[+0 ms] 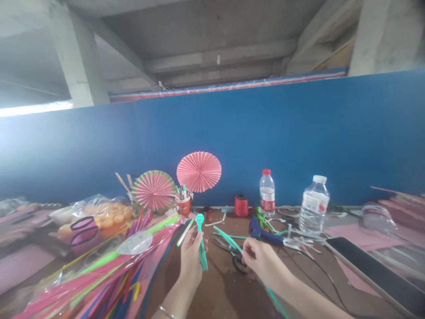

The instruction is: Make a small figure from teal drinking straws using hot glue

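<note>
My left hand (191,250) is closed around a bundle of teal pipe cleaners (202,254), held upright with a rounded, coiled tip at the top. My right hand (262,259) pinches one long teal pipe cleaner (226,237); one end points up and left, while the other runs out below the wrist. Just behind the right fingers lie dark-handled scissors (237,261), partly hidden by that hand. A blue hot glue gun (262,231) rests beyond the right hand, and another teal pipe cleaner lies on the brown table (215,292).
At left is a plastic bag of colourful pipe cleaners (109,266). Behind stand pink paper fans (199,172), a red pen cup (183,206), a red thread spool (241,206) and water bottles (314,206). A phone (372,270) and glue gun cord lie right. A blue partition (232,133) borders the back.
</note>
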`<state>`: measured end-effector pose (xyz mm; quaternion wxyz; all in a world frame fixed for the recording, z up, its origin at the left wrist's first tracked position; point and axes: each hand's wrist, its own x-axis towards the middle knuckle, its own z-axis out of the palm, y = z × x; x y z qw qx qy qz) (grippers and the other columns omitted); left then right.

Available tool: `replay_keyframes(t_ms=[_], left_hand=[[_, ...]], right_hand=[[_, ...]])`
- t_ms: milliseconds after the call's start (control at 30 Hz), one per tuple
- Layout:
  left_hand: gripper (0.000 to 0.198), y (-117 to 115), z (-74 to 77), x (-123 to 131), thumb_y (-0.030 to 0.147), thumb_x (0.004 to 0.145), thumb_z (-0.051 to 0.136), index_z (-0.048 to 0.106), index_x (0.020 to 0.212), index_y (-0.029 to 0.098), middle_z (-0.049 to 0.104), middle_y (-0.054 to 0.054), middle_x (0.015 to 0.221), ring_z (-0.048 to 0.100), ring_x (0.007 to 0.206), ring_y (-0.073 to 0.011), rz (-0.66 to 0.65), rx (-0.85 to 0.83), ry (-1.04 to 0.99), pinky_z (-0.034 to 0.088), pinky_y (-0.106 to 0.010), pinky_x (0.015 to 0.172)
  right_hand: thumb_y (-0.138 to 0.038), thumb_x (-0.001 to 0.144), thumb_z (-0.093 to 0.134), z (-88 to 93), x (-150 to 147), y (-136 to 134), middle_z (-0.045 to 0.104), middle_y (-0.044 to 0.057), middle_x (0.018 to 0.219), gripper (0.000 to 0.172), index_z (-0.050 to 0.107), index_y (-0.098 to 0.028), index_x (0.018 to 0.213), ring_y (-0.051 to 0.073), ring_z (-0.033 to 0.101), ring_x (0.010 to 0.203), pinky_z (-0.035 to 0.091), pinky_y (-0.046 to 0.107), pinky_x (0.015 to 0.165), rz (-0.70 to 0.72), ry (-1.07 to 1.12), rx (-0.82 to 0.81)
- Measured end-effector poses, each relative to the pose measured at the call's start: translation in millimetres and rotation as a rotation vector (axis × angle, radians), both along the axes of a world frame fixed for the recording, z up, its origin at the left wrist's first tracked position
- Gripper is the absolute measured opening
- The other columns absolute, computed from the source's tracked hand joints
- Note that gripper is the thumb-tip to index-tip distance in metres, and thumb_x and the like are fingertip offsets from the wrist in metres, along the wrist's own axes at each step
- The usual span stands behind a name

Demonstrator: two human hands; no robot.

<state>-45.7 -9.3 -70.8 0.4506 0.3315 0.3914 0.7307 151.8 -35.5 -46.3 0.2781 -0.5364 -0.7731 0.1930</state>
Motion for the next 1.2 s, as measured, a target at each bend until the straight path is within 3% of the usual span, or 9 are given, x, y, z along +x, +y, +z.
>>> replay_keyframes(t_ms=[133,233,333,467,533,733,867,1000,1200], left_hand=[[0.022,-3.6,3.0,4.0,0.027,0.067,0.068,0.052,0.080,0.021,0.050,0.007,0.059,0.050,0.046,-0.0063,-0.024,-0.003,0.021,0.035,-0.016,0.041],[0.019,-7.6,4.9,9.2,0.025,0.068,0.068,0.051,0.072,0.019,0.050,0.006,0.053,0.047,0.043,-0.0055,-0.103,-0.012,0.033,0.032,-0.015,0.039],[0.016,-12.9,6.9,16.7,0.022,0.067,0.067,0.054,0.073,0.017,0.054,0.004,0.053,0.049,0.046,-0.0073,-0.200,-0.029,0.029,0.036,-0.017,0.043],[0.015,-22.3,10.5,28.9,0.021,0.066,0.068,0.057,0.076,0.017,0.058,0.000,0.059,0.053,0.053,-0.0099,-0.290,-0.042,0.004,0.041,-0.019,0.049],[0.015,-26.8,12.6,34.1,0.021,0.066,0.068,0.059,0.076,0.016,0.058,0.000,0.060,0.052,0.053,-0.0100,-0.326,-0.036,-0.014,0.040,-0.020,0.050],[0.016,-30.8,13.3,38.7,0.024,0.065,0.069,0.062,0.078,0.017,0.057,0.001,0.061,0.048,0.049,-0.0075,-0.317,-0.053,-0.052,0.037,-0.017,0.046],[0.016,-26.7,7.4,35.8,0.028,0.067,0.069,0.061,0.075,0.016,0.056,0.002,0.058,0.046,0.047,-0.0060,-0.236,-0.086,-0.048,0.035,-0.016,0.044],[0.017,-23.9,2.7,31.8,0.031,0.070,0.067,0.060,0.075,0.016,0.054,0.004,0.055,0.047,0.048,-0.0059,-0.156,-0.099,-0.045,0.036,-0.015,0.046],[0.015,-26.2,6.4,34.1,0.021,0.065,0.071,0.061,0.075,0.015,0.059,0.001,0.061,0.051,0.052,-0.0074,-0.226,-0.059,-0.042,0.041,-0.017,0.051]], right_hand=[[-0.026,0.087,0.033,3.6,-0.1,-1.9,0.052,-0.007,0.050,0.017,0.040,-0.021,0.073,0.008,0.051,0.036,0.033,0.016,0.039,0.078,0.413,-0.076],[-0.033,0.087,0.039,14.4,3.6,-5.7,0.040,-0.009,0.047,0.018,0.042,-0.021,0.073,0.006,0.038,0.033,0.029,0.017,0.037,0.036,0.541,0.060],[-0.033,0.084,0.046,33.7,7.0,-9.7,0.041,-0.007,0.052,0.015,0.051,-0.020,0.080,0.009,0.042,0.042,0.034,0.018,0.044,0.103,0.511,0.214],[-0.027,0.084,0.045,49.2,-3.7,-8.3,0.052,-0.004,0.059,0.014,0.053,-0.020,0.092,0.009,0.047,0.044,0.039,0.019,0.047,0.236,0.494,0.122],[-0.023,0.081,0.047,47.9,-14.2,-2.6,0.059,-0.003,0.068,0.012,0.053,-0.021,0.091,0.007,0.046,0.041,0.038,0.018,0.044,0.214,0.476,0.056],[-0.019,0.072,0.054,36.6,-32.0,15.4,0.055,-0.004,0.050,0.009,0.061,-0.018,0.066,0.011,0.053,0.047,0.037,0.017,0.047,0.174,0.312,0.002],[-0.020,0.069,0.059,32.1,-29.6,13.9,0.064,-0.001,0.069,0.006,0.064,-0.019,0.070,0.014,0.057,0.063,0.040,0.019,0.058,0.191,0.314,0.053],[-0.020,0.070,0.056,24.8,-25.6,9.9,0.065,-0.002,0.071,0.009,0.062,-0.020,0.077,0.013,0.057,0.062,0.039,0.019,0.059,0.121,0.279,0.088],[-0.019,0.078,0.046,21.6,-26.4,9.6,0.064,-0.001,0.066,0.018,0.062,-0.019,0.069,0.014,0.057,0.062,0.039,0.020,0.060,0.068,0.234,0.164]])
